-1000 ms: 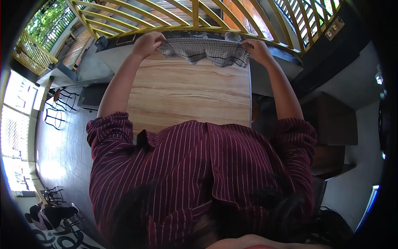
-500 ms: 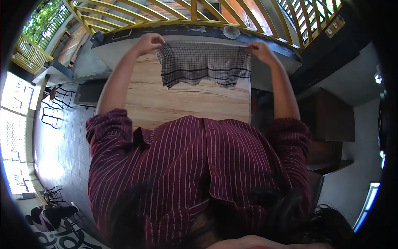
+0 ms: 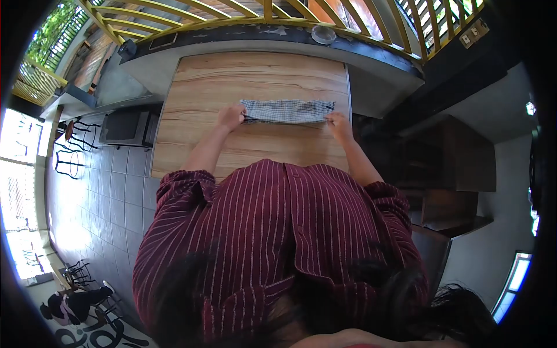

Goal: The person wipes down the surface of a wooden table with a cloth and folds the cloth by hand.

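Note:
A grey checked cloth (image 3: 285, 111) stretches as a narrow strip across the wooden table (image 3: 255, 75). My left hand (image 3: 233, 116) grips its left end, fingers pinched at the near corner. At the opposite end, my right hand (image 3: 339, 124) pinches the near right corner between thumb and fingers. Both forearms reach over the near part of the tabletop. Whether the strip lies fully flat on the wood or is partly lifted is hard to tell.
A round glass dish (image 3: 323, 35) rests on the dark ledge behind the table, below a yellow railing (image 3: 232, 22). A dark box-shaped item (image 3: 126, 127) and stools (image 3: 69, 163) are at left. Another person (image 3: 72, 305) sits far off at lower left.
Both hands have come down and nearer to my body with the cloth. It hung spread out beyond the table's middle before; now it is a narrower strip over the tabletop.

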`<state>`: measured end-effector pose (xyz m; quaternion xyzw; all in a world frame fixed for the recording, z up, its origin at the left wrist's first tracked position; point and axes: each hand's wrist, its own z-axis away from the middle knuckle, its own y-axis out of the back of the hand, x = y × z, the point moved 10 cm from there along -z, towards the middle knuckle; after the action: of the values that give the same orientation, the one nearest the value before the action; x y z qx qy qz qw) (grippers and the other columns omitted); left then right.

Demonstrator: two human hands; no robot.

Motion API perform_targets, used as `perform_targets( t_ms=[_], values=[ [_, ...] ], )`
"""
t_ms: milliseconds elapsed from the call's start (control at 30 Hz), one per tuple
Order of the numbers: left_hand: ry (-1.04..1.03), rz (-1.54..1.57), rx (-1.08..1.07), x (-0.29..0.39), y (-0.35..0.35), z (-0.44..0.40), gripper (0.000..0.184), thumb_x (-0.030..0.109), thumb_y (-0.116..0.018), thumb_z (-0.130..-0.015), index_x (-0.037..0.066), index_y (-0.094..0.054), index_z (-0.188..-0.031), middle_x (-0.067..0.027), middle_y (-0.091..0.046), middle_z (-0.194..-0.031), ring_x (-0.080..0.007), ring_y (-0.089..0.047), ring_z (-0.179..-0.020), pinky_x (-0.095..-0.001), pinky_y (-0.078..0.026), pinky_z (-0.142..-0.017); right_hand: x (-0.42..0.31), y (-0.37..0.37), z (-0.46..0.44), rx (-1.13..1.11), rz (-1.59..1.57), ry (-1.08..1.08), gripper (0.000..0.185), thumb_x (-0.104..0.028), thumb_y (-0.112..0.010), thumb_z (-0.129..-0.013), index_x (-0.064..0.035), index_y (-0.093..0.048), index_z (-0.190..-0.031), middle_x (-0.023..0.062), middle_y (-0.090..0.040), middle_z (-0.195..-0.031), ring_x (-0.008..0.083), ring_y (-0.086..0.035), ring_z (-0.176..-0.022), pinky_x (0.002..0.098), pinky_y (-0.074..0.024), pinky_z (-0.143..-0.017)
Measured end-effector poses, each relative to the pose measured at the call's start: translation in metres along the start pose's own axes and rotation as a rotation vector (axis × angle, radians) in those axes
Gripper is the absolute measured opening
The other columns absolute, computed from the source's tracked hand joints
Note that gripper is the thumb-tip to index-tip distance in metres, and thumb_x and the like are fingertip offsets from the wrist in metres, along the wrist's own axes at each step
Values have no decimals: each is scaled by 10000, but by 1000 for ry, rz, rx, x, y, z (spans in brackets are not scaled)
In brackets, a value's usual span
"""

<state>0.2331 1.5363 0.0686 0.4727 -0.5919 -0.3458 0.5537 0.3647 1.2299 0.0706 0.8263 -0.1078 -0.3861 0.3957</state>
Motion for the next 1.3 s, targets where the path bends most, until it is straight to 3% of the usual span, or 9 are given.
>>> perform_targets(
  t_ms=[200, 300, 533, 667, 933, 1000, 1167, 1233, 1300],
  values=[
    [104, 614, 34, -19, 51, -31, 153, 110, -542, -734, 59, -582, -872, -67, -577, -751, -160, -558, -655, -305, -451, -591, 23, 45, -40, 46, -569, -428, 207, -202, -601, -761, -5, -611, -821, 19, -560, -674, 94, -482, -604, 240, -379, -544],
    [312, 881, -173, 4, 68, -45, 182, 138, -555, -781, 0, -573, -898, -19, -567, -733, -72, -505, -615, -206, -423, -549, 7, 63, -69, 103, -559, -441, 254, -239, -597, -773, 16, -599, -782, 5, -538, -657, 54, -451, -589, 219, -354, -505],
    [213, 945, -267, 86, 90, -57, 241, 163, -566, -802, 30, -567, -1004, 12, -574, -772, -46, -504, -638, -188, -424, -571, -109, 30, -80, -94, -909, -544, 221, -251, -581, -796, -31, -564, -804, 15, -532, -703, 91, -510, -586, 253, -445, -443],
    [68, 1074, -252, 125, 100, -56, 252, 150, -553, -822, 13, -557, -1033, -31, -608, -864, -70, -548, -742, -213, -455, -640, -164, 9, -81, -262, -1034, -482, 201, -216, -543, -830, -16, -557, -847, 35, -565, -760, 110, -566, -653, 248, -501, -526],
    [-221, 756, -38, 162, 167, -41, 273, 157, -596, -787, 60, -571, -1040, -12, -611, -899, -70, -542, -779, -222, -430, -701, -195, 28, -83, -356, -1343, -478, 226, -166, -484, -855, -16, -544, -1013, 68, -586, -859, 147, -578, -825, 296, -499, -691],
    [-239, 696, -38, 160, 182, -42, 268, 162, -608, -778, 71, -578, -1028, -7, -612, -892, -67, -543, -785, -228, -431, -702, -204, 76, -104, -86, -884, -10, 243, -154, -476, -850, -11, -535, -1038, 78, -582, -944, 158, -563, -894, 275, -457, -763],
    [-378, 693, -106, 174, 220, -46, 229, 134, -638, -754, 69, -594, -969, -2, -607, -850, -56, -531, -763, -224, -435, -680, -239, 120, -102, 351, -58, 496, 300, -207, -608, -761, -35, -572, -1003, 114, -598, -918, 223, -563, -860, 305, -429, -742],
    [-359, 595, -77, 164, 229, -52, 229, 93, -634, -743, 53, -593, -964, -14, -607, -850, -66, -538, -778, -234, -441, -692, -200, 43, -114, -485, -98, 270, 329, -233, -672, -704, -23, -586, -943, 139, -594, -901, 245, -563, -841, 327, -424, -736],
    [-318, 571, -52, 145, 234, -62, 259, 57, -642, -707, 59, -596, -962, -37, -618, -845, -94, -566, -792, -252, -448, -706, -203, 60, -118, -425, -53, 223, 317, -213, -673, -701, -17, -585, -933, 143, -587, -884, 257, -559, -832, 323, -421, -733]
  ],
)
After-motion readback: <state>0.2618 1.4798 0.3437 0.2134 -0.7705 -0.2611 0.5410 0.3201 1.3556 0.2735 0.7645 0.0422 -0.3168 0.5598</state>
